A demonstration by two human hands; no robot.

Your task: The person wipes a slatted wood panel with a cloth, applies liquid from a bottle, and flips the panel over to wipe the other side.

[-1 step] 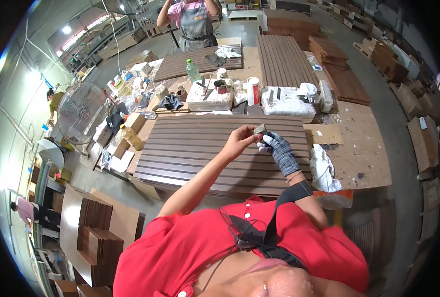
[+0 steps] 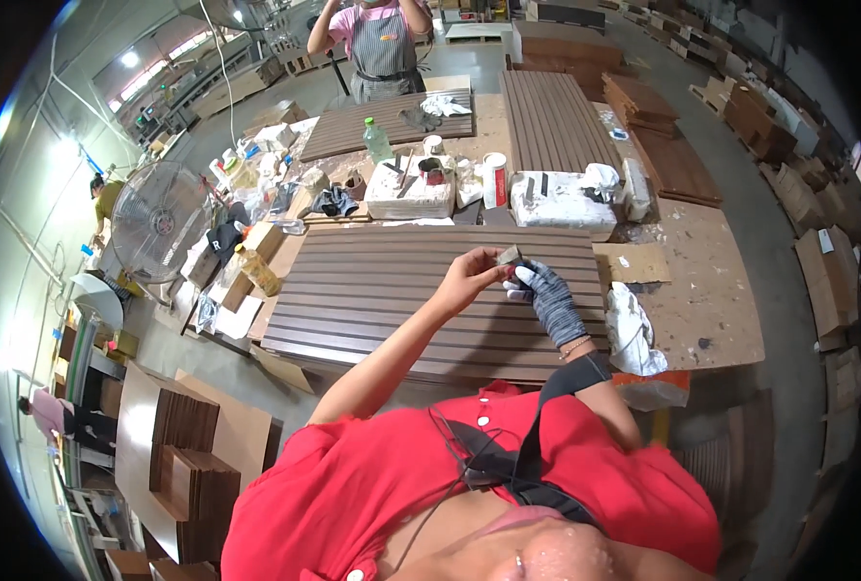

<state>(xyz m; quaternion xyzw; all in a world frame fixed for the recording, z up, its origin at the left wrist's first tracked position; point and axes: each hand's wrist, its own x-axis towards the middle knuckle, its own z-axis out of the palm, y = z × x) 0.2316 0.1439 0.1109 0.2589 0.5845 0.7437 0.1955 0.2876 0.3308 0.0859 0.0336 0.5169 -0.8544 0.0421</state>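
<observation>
A small grey-tan block (image 2: 510,256) is held up over the far right part of a dark brown slatted wood panel (image 2: 392,320). My bare left hand (image 2: 473,279) pinches it from the left with fingers closed. My right hand (image 2: 543,289), in a grey knit glove with pale fingertips, closes on the block from the right. The fingertips of both hands meet just below it, where a bit of red shows; I cannot make out what that is. The panel lies flat on the worktable (image 2: 711,310), its slats running left to right.
Beyond the panel stand white spattered blocks (image 2: 561,203), a white-and-red can (image 2: 494,179) and a green bottle (image 2: 376,140). A white rag (image 2: 632,329) lies right of the panel. Left are a yellow bottle (image 2: 258,269) and a fan (image 2: 164,221). A co-worker (image 2: 384,53) stands across the table.
The block has turned slightly between my fingertips, and my right fingers have shifted a little. Otherwise the scene looks the same.
</observation>
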